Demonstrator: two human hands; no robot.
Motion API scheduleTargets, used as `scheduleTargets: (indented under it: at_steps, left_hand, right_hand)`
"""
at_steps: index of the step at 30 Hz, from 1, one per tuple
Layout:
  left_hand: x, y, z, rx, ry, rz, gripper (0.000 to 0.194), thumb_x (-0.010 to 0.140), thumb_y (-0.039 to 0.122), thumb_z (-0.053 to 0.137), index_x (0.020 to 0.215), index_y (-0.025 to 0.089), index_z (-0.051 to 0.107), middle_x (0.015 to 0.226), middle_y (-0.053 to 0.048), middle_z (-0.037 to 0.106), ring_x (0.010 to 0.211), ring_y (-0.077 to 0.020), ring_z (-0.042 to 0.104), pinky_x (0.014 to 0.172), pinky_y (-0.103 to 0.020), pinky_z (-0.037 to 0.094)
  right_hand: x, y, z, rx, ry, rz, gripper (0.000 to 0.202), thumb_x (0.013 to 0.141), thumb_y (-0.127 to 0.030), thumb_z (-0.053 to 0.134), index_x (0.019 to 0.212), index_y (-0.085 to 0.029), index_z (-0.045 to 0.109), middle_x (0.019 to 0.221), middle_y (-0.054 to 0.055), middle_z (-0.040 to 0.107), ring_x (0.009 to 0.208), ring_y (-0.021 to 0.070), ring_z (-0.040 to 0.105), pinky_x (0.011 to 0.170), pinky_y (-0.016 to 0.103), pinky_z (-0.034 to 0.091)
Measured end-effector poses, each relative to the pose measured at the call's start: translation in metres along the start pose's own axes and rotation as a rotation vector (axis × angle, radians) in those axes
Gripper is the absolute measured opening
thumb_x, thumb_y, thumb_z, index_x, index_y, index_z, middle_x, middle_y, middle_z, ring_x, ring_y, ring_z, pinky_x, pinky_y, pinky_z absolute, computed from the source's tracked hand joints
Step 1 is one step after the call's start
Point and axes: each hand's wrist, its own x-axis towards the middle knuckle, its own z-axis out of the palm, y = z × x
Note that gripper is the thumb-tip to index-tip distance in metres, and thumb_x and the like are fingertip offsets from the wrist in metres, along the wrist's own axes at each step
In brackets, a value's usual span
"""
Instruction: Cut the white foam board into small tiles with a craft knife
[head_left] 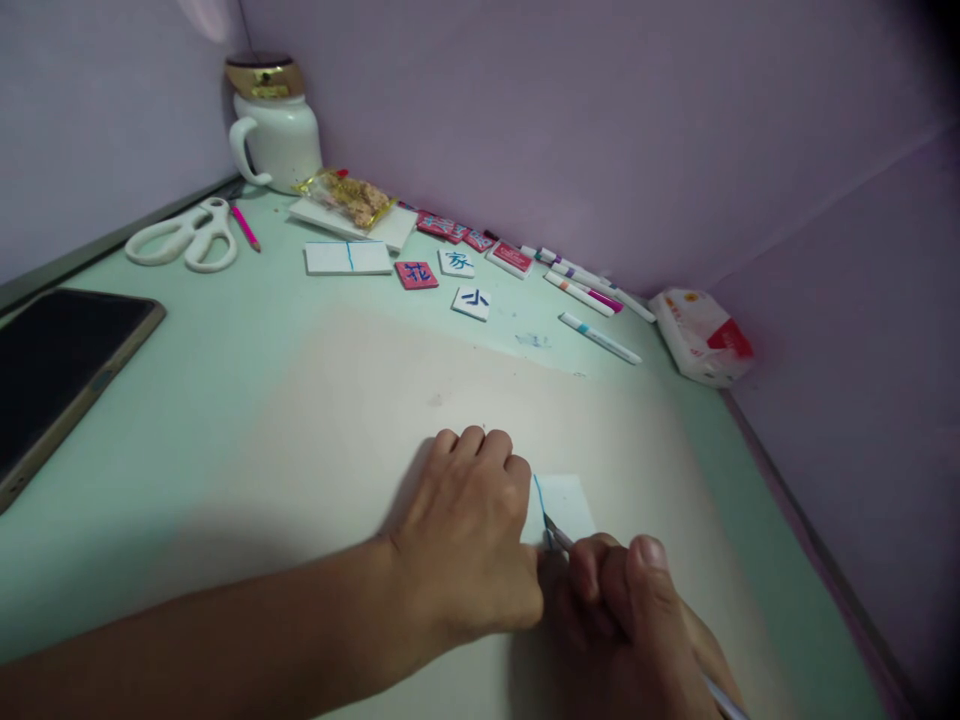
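Note:
A small white card (566,502) with a blue line drawn across it lies on the mat. My left hand (476,535), its fingers curled under, presses down on the card's left part and hides it. In my closed right hand (637,610) is a slim craft knife (559,535), its narrow blade tip touching the card along the blue line. The rear of the knife's handle shows below my right hand. Both hands are close together at the card, and the right fingers partly cover its lower edge.
A phone (67,360) and white scissors (184,238) lie left. Farther back are a lidded white mug (277,140), a wrapped snack (349,197), a marked white strip (330,258), small character tiles (416,274) and markers (600,338). A tissue pack (694,330) rests by the wall.

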Motion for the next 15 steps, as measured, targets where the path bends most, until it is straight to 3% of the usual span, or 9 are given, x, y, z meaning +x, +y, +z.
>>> scheduleTargets:
  at_steps: [8, 15]
  left_hand:
    - [0.0006, 0.0008, 0.0007, 0.007, 0.010, -0.015, 0.017, 0.062, 0.021, 0.057, 0.078, 0.015, 0.060, 0.085, -0.008, 0.057, 0.083, -0.0245, 0.050, 0.075, -0.041, 0.043]
    - [-0.0009, 0.0017, 0.0025, 0.009, 0.013, -0.008, 0.016, 0.063, 0.024, 0.058, 0.077, 0.015, 0.061, 0.084, -0.008, 0.057, 0.082, -0.0243, 0.050, 0.074, -0.041, 0.043]
  right_hand:
    - [-0.0002, 0.0082, 0.0019, 0.108, 0.106, 0.020, 0.052, 0.083, -0.053, 0.059, 0.049, -0.023, 0.033, 0.045, -0.005, 0.038, 0.043, 0.0108, 0.033, 0.038, 0.026, 0.022]
    - [-0.0033, 0.0054, -0.0017, -0.072, 0.045, -0.045, 0.051, 0.090, -0.055, 0.048, 0.051, -0.022, 0.042, 0.046, -0.004, 0.038, 0.044, 0.0123, 0.035, 0.042, 0.028, 0.027]
